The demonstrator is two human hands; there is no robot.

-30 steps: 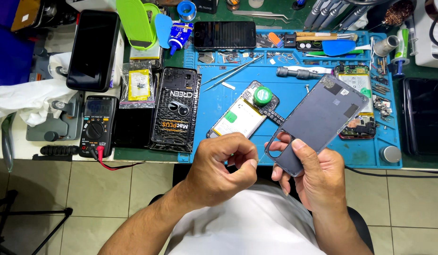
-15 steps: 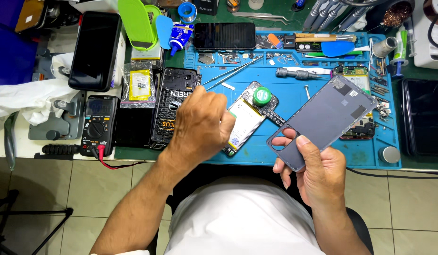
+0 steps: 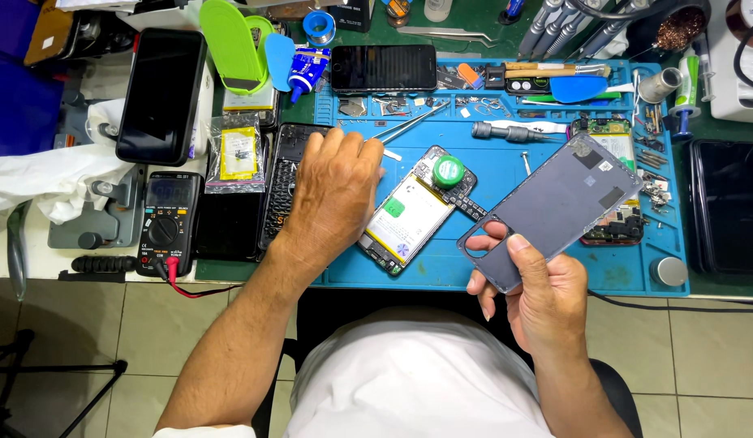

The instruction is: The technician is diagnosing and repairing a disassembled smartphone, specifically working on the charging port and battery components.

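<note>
— So, what have we got in our right hand [image 3: 529, 285]?

— We grip the grey phone back cover [image 3: 555, 204] by its lower corner, thumb on top, fingers curled underneath. We hold it tilted above the right part of the blue mat [image 3: 441, 272], just beside the opened phone [image 3: 413, 212].

— And our left hand [image 3: 337, 188]?

— It lies palm down on the worktop, fingers loosely spread and reaching up the mat, grasping nothing that we can see. It covers the edge of the black phone frame [image 3: 281, 182] and sits just left of the opened phone, whose pale battery faces up with a small green round tin [image 3: 448, 171] on its top corner.

— Anything close by?

— Tweezers [image 3: 409, 126] lie just past our fingertips, and a multimeter [image 3: 167, 223] stands further left, near the worktop's edge.
</note>
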